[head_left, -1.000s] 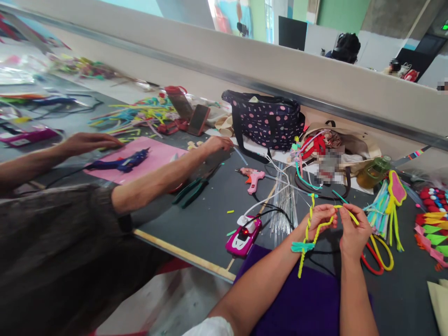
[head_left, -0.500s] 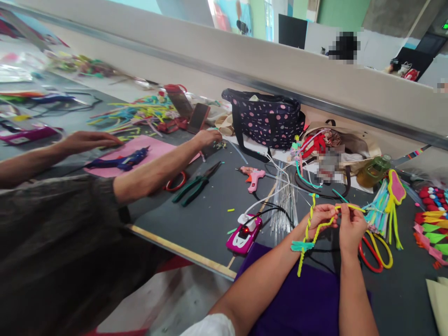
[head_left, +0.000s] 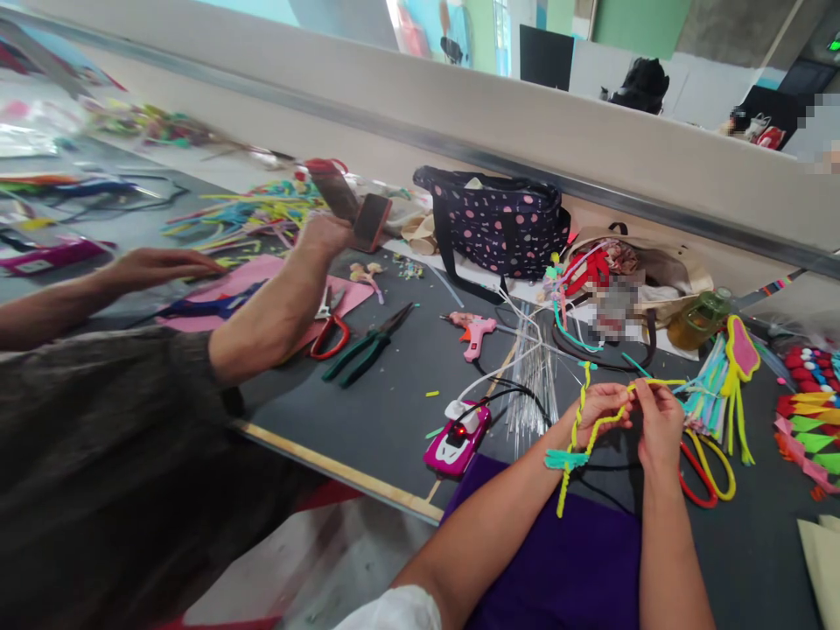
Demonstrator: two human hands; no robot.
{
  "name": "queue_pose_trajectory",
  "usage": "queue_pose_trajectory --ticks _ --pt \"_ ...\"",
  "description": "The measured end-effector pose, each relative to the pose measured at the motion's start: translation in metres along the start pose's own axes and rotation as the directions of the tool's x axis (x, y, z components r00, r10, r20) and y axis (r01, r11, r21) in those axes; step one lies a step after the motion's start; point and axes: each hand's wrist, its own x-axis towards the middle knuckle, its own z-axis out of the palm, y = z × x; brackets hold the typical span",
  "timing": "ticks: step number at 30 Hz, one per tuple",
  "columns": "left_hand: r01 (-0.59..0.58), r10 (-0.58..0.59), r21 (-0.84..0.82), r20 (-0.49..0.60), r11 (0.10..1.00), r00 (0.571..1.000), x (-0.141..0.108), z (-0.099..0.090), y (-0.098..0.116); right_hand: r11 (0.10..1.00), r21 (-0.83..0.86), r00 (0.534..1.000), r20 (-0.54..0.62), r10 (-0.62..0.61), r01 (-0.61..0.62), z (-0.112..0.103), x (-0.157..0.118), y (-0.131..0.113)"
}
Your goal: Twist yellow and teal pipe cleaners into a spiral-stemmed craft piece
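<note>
My left hand [head_left: 605, 409] pinches a twisted yellow fuzzy stem [head_left: 598, 427] with a teal piece [head_left: 567, 459] wrapped across its lower part. Close beside it on the right, my right hand [head_left: 658, 420] has its fingers closed on the same yellow stem, whose free end points right. The stem's left part hangs over my left wrist. Below my hands lies a dark purple cloth [head_left: 557, 560]. Just right of my right hand are scissors [head_left: 712, 468] with red and yellow handles.
At left, another person's arms [head_left: 276, 297] reach over a pink sheet [head_left: 266, 267]. Green pliers [head_left: 367, 346], a pink glue gun [head_left: 479, 332], a magenta power strip [head_left: 458, 442] and clear sticks [head_left: 533, 385] lie mid-table. Behind stand a dotted bag [head_left: 505, 227] and a bottle [head_left: 699, 322].
The other person's nearer hand has moved left, towards the phones, uncovering small pieces and scissors blades. My hands stay nearly in place; my right fingers have shifted slightly along the yellow stem.
</note>
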Motion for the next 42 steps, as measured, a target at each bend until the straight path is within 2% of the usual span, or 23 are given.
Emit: queue_pose_trajectory --ticks 3,9,15,19,23,25,27,30,32,34,36,37,38,40,41,42 --pt "-0.005 0.005 0.019 -0.021 1.0 1.0 0.0 -0.001 0.001 0.999 -0.051 0.997 0.079 0.002 0.002 -0.005 0.0 0.001" --pt "-0.003 0.004 0.041 -0.023 0.999 1.0 0.001 -0.002 0.0 0.997 -0.081 0.996 0.085 0.001 0.006 -0.005 0.0 0.001" --pt "0.029 -0.028 0.027 -0.022 0.999 0.999 0.0 -0.001 0.0 0.993 0.005 0.983 0.14 0.116 -0.118 -0.003 -0.002 -0.001" --pt "0.052 -0.049 0.06 -0.053 0.997 0.997 -0.001 0.0 0.001 0.998 -0.009 0.995 0.071 0.063 -0.062 -0.003 -0.002 0.002" --pt "0.061 -0.062 0.096 0.008 0.994 0.998 0.0 -0.003 0.004 1.0 -0.004 0.999 -0.038 0.018 -0.018 -0.006 0.003 0.004" --pt "0.066 -0.063 0.096 -0.03 0.993 0.998 0.001 -0.005 0.009 0.999 0.036 0.995 -0.09 0.043 -0.04 -0.009 0.006 0.003" --pt "0.053 -0.042 0.077 -0.143 0.996 0.989 0.002 -0.008 0.016 0.994 0.079 0.99 -0.109 0.085 -0.076 -0.012 0.008 0.0" --pt "-0.056 0.068 0.052 -0.283 0.997 0.957 -0.002 -0.013 0.032 0.985 0.125 0.985 -0.108 0.135 -0.121 -0.016 0.01 -0.004" --pt "-0.172 0.179 0.05 -0.37 0.984 0.912 -0.006 -0.017 0.043 0.98 0.148 0.983 -0.104 0.148 -0.132 -0.018 0.01 -0.006" --pt "-0.286 0.275 0.05 -0.477 0.957 0.835 -0.011 -0.019 0.053 0.977 0.168 0.984 -0.099 0.145 -0.127 -0.02 0.01 -0.007" --pt "-0.425 0.388 0.077 -0.576 0.902 0.719 -0.015 -0.019 0.06 0.975 0.187 0.987 -0.091 0.135 -0.116 -0.021 0.009 -0.007" --pt "-0.498 0.459 0.118 -0.608 0.859 0.648 -0.018 -0.018 0.063 0.975 0.192 0.988 -0.087 0.128 -0.11 -0.022 0.009 -0.008" --pt "-0.568 0.539 0.178 -0.621 0.804 0.569 -0.02 -0.015 0.065 0.976 0.191 0.989 -0.086 0.121 -0.103 -0.022 0.009 -0.008" --pt "-0.666 0.706 0.335 -0.572 0.666 0.418 -0.026 -0.008 0.067 0.979 0.181 0.989 -0.094 0.112 -0.093 -0.022 0.008 -0.008" --pt "-0.686 0.769 0.406 -0.525 0.603 0.365 -0.028 -0.003 0.066 0.98 0.178 0.988 -0.104 0.112 -0.092 -0.021 0.008 -0.009" --pt "-0.683 0.803 0.45 -0.471 0.575 0.365 -0.03 0.002 0.065 0.98 0.179 0.987 -0.116 0.114 -0.092 -0.019 0.007 -0.009"
